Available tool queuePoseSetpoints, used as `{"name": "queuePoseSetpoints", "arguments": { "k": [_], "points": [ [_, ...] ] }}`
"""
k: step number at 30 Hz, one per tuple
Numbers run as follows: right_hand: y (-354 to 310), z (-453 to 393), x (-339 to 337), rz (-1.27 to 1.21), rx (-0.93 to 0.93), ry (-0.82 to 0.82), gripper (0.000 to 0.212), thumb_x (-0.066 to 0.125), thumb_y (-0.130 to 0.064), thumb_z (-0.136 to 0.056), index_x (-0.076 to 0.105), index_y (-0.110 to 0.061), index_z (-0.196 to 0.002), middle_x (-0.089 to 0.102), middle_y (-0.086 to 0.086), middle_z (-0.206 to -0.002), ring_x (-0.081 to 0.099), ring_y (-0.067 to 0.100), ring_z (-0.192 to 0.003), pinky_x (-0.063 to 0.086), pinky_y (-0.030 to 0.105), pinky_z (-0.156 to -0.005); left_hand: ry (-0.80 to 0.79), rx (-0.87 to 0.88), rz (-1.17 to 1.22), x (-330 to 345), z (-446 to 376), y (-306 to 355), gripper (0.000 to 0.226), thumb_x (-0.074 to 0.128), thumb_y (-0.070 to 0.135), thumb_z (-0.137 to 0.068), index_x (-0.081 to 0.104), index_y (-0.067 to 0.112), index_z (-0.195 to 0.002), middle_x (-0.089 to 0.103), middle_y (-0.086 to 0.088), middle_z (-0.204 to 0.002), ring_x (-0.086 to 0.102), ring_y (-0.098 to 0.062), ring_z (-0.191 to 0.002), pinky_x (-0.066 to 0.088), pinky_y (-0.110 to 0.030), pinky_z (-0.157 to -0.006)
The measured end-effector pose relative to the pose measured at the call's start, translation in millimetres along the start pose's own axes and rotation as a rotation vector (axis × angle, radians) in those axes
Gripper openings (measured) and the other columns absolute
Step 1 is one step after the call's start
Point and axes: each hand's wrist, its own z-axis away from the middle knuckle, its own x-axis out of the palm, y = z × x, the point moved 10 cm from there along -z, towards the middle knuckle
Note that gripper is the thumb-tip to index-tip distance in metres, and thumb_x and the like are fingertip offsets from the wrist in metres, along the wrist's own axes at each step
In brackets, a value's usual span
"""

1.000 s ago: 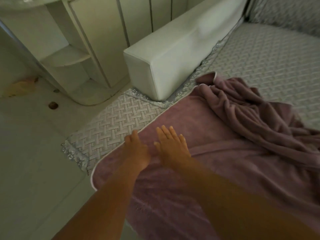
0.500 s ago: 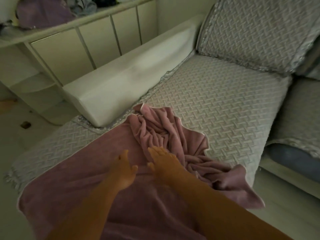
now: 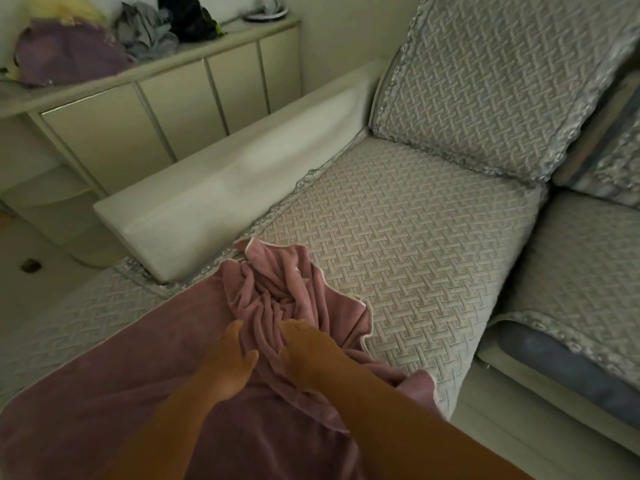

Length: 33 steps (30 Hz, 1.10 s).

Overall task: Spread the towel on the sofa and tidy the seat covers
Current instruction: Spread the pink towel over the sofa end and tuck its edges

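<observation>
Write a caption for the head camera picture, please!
Two hands press a bunched pink towel on the grey sofa seat cover.

Both bare arms reach forward, left hand (image 3: pixel 227 358) and right hand (image 3: pixel 304 351) side by side, palms down, fingers loosely curled.

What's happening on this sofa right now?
A person is laying a mauve towel over the sofa's woven grey seat cover. The near part lies flat, but the far end is bunched up. The left hand and right hand rest on the towel at those folds, so it is only partly spread.
</observation>
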Motion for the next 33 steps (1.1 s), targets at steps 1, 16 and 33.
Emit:
{"name": "queuePoseSetpoints", "arguments": {
  "k": [1,16,33],
  "points": [
    [1,-4,-3,-0.015,0.009,-0.007,0.041,0.044,-0.032,-0.093,0.043,-0.013,-0.129,0.046,0.007,-0.134,0.043,0.027,-0.122,0.036,0.039,-0.100,0.008,-0.008,0.025,-3,-2,0,0.068,0.056,0.022,-0.090,0.018,0.009,-0.145,0.035,-0.018,-0.147,0.037,-0.031,-0.133,0.037,-0.042,-0.105],
    [146,-82,-80,-0.061,-0.016,-0.106,0.042,0.057,-0.018,-0.082,0.049,-0.021,-0.123,0.054,0.004,-0.123,0.052,0.025,-0.113,0.044,0.036,-0.090,0.116,0.027,0.092,55,-124,132,0.092,0.056,0.015,-0.085,-0.009,0.039,-0.145,0.061,0.001,-0.112,0.060,-0.007,-0.092,0.040,-0.013,-0.078],
    [145,-228,-68,-0.104,-0.112,-0.167,0.035,0.053,-0.023,-0.086,0.047,-0.028,-0.120,0.054,-0.004,-0.120,0.052,0.019,-0.113,0.046,0.032,-0.089,0.444,-0.296,0.041,-19,-221,65,0.065,0.055,0.020,-0.085,0.025,0.008,-0.141,0.026,-0.010,-0.148,0.027,-0.026,-0.135,0.029,-0.038,-0.108]
  ]
}}
